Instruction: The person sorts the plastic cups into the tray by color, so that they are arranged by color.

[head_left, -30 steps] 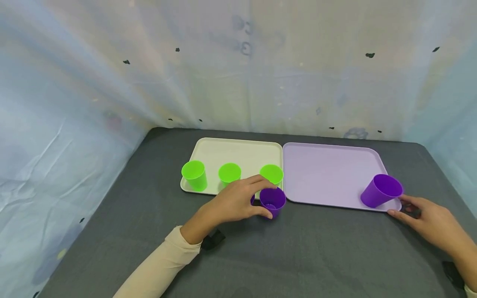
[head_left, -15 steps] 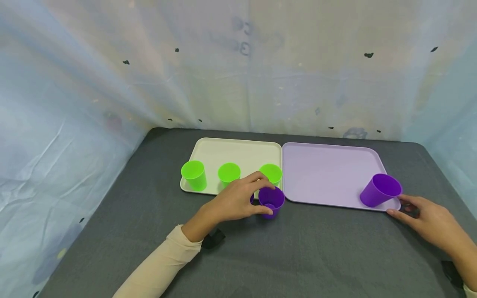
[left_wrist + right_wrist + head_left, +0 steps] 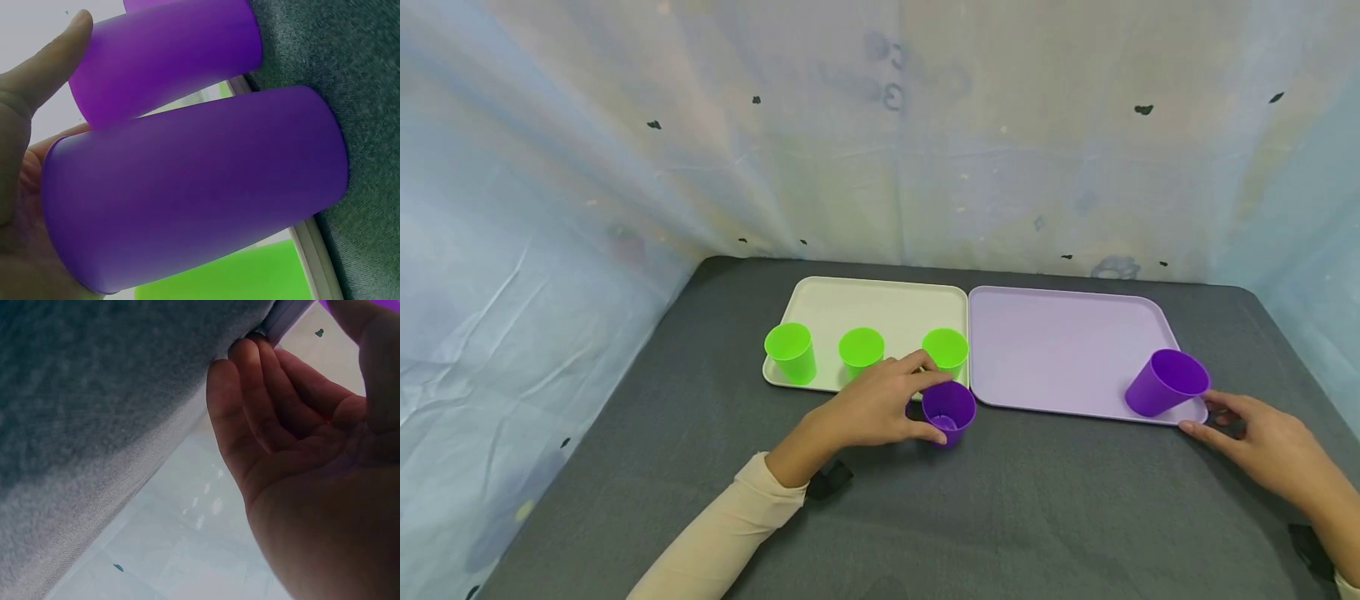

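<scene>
In the head view my left hand (image 3: 883, 404) holds a purple cup (image 3: 949, 425) by its rim, thumb on the near side and fingers on the far side. The left wrist view shows the thumb at the rim of that cup (image 3: 175, 59). A second purple cup (image 3: 200, 194) stands close beside it under the palm, mostly hidden by the hand in the head view. My right hand (image 3: 1262, 442) grips the front right corner of the lilac tray (image 3: 1052, 342). Another purple cup (image 3: 1157, 387) stands at that corner, right by the fingertips.
Several green cups, a left one (image 3: 793, 358), a middle one (image 3: 859, 346) and a right one (image 3: 946, 346), stand along the front of the cream tray (image 3: 880, 296). Both trays lie side by side on the dark grey tablecloth (image 3: 1037, 508). A pale curtain (image 3: 1000, 167) hangs behind.
The purple cup in my left hand has shifted slightly towards me, away from the right green cup. The right hand and the trays look unchanged.
</scene>
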Tool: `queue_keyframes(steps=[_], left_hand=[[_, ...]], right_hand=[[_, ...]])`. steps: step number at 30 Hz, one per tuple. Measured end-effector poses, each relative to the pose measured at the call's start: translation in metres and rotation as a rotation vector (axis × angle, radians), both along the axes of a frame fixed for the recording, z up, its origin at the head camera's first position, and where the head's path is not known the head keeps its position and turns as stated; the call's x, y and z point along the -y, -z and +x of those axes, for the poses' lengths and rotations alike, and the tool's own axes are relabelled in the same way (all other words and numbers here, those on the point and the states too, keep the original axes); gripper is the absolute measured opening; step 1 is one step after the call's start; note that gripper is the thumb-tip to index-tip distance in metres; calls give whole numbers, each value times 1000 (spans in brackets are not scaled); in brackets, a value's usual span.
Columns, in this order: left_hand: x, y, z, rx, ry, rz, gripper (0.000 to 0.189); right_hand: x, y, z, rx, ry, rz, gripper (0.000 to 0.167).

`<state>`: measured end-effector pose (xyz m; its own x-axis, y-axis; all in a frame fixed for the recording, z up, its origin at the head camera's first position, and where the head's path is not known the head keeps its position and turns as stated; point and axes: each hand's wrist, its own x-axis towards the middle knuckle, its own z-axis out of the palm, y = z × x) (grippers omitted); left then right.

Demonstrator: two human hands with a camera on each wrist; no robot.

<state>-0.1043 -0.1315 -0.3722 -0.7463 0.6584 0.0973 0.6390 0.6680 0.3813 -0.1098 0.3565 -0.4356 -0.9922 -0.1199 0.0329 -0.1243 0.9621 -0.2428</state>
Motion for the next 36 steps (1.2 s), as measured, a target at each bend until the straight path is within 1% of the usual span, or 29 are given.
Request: queue_keyframes(steps=[6,9,15,21,27,31,36], left_hand=[[-1,0,0,7,-3,-30,79],[-2,0,1,3,-11,-39,77],[-4,-1,5,-54,-1,-69,71],[-8,-5,3,-72,20,-24,68],[-16,-9,1,-56,43,33,68],[-23,-13,-1,-53,40,55,69],[-32,-18,-1,-72,15,86,69]], right_hand=[[-1,0,0,-4,-6,0,72],[0,0,-1,-13,-18,-2,72],[0,0,-1,-37,-45,10,72],[-1,1,1,-53,-42,-1,71],[-3,3,2,-45,-35,-14,71],[-2,3,1,-48,-33,-9,71],[-3,1,0,-36,-27,-1,71]])
